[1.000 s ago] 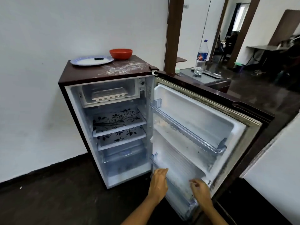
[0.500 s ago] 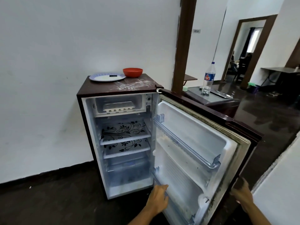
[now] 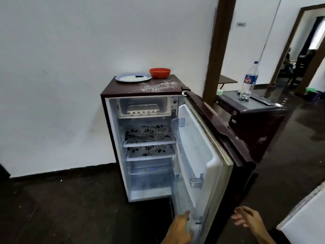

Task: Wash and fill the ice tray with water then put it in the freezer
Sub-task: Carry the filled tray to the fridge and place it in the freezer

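Note:
A white ice tray [image 3: 143, 109] lies inside the freezer compartment [image 3: 143, 98] at the top of the small maroon fridge [image 3: 112, 131]. The fridge door [image 3: 207, 155] stands partly open, swung toward me. My left hand [image 3: 181, 228] rests against the lower inner edge of the door, fingers on the bottom door rack. On the outer side of the door, at the lower right, my right hand [image 3: 246, 218] hovers with fingers spread, holding nothing.
A red bowl [image 3: 160, 73] and a white plate [image 3: 133, 78] sit on the dusty fridge top. A dark cabinet [image 3: 251, 120] with a plastic bottle [image 3: 249, 80] stands right of the door. A white surface edge [image 3: 306, 221] is at the lower right. The floor is dark.
I have stood back, and the fridge looks farther away. The door has swung partway toward closing. My right hand went from the inner door rack to the door's outer side.

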